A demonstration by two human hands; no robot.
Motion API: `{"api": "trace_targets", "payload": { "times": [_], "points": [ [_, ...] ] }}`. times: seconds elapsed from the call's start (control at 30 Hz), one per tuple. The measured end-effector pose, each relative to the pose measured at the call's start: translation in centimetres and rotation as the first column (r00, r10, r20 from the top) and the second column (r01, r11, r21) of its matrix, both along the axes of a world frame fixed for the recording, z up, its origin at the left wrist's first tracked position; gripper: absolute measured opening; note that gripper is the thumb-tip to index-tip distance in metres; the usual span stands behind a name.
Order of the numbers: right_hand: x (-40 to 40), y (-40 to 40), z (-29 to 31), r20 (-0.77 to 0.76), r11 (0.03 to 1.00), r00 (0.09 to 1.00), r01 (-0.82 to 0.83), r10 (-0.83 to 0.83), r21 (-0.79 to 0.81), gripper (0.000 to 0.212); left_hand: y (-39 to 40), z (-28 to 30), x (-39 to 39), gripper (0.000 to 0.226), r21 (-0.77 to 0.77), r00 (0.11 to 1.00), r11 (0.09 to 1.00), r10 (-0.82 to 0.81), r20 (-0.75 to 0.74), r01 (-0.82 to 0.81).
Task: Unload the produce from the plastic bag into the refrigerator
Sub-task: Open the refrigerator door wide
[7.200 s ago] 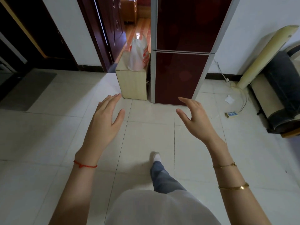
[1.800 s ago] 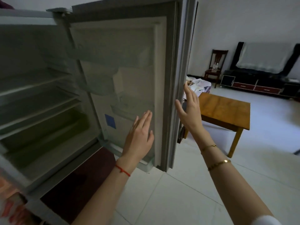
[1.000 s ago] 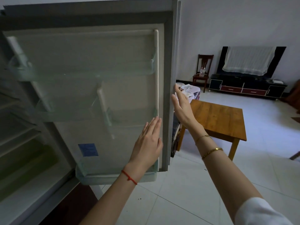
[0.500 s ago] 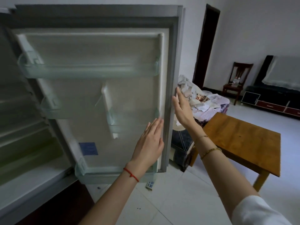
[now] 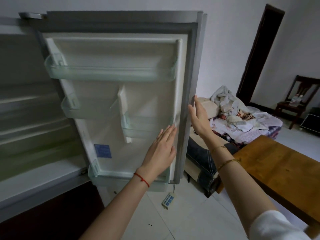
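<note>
The room is dim and evenly lit by soft, greyish daylight, with no hard shadows or glare. The refrigerator (image 5: 31, 118) interior on the left is murky and smeared by motion blur, its shelves streaked. The open door (image 5: 121, 94) is sharper, though its clear bins look hazy. Wide-angle distortion bows the door's edges and stretches the forearms near the bottom. The dark doorway (image 5: 259, 54) shows no detail

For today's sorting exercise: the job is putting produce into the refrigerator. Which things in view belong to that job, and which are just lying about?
Belongs to the job:
refrigerator door, open
door bins
inner shelves
left hand
right hand

Just lying about:
wooden table
heap of cloths
chair
power strip
</note>
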State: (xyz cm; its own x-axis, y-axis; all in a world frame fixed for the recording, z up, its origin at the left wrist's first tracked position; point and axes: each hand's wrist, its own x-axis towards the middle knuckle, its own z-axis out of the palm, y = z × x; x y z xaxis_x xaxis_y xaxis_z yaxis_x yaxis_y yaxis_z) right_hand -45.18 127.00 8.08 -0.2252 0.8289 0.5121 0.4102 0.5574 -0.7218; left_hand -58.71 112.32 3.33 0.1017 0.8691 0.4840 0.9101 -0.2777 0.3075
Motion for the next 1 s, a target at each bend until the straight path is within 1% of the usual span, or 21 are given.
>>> {"api": "trace_targets", "payload": {
  "times": [0.1,0.2,0.37,0.5,0.57,0.73,0.83,0.9,1.0],
  "points": [
    [0.4,-0.2,-0.3,0.004,1.000,1.000,0.002,-0.002,0.007,0.072,-0.5,0.2,0.2,0.064,0.013,1.000,1.000,0.015,-0.009,-0.015],
    [0.9,-1.4,-0.9,0.018,0.999,1.000,0.011,-0.012,0.048,0.067,-1.3,0.3,0.3,0.063,0.020,1.000,0.999,0.028,-0.001,-0.028],
    [1.9,-4.9,-2.2,0.048,0.989,0.999,0.018,-0.026,0.148,0.064,-3.7,0.6,0.0,0.064,0.021,0.994,0.996,0.088,0.060,-0.090],
    [2.0,-8.4,-2.8,0.084,0.980,0.996,-0.028,0.011,0.197,0.062,-7.0,1.0,-1.5,0.062,0.044,0.979,0.985,0.164,0.120,-0.170],
    [1.6,-10.1,-3.1,0.114,0.974,0.992,-0.074,0.050,0.214,0.061,-8.9,0.9,-2.6,0.060,0.050,0.967,0.975,0.207,0.150,-0.217],
    [-1.1,-14.6,-4.1,0.170,0.954,0.963,-0.237,0.207,0.185,0.059,-14.7,0.4,-5.9,0.056,0.036,0.919,0.933,0.345,0.190,-0.358],
    [-3.5,-17.1,-4.9,0.208,0.932,0.936,-0.320,0.284,0.171,0.057,-18.7,-0.3,-8.0,0.054,0.040,0.877,0.888,0.445,0.183,-0.459],
    [-5.2,-18.6,-5.5,0.227,0.916,0.917,-0.368,0.329,0.157,0.055,-21.5,-0.8,-9.3,0.054,0.017,0.839,0.853,0.510,0.189,-0.522],
    [-8.1,-21.1,-6.4,0.261,0.882,0.874,-0.452,0.410,0.130,0.054,-25.7,-1.7,-11.2,0.052,0.010,0.795,0.807,0.579,0.182,-0.590]
  ]
}}
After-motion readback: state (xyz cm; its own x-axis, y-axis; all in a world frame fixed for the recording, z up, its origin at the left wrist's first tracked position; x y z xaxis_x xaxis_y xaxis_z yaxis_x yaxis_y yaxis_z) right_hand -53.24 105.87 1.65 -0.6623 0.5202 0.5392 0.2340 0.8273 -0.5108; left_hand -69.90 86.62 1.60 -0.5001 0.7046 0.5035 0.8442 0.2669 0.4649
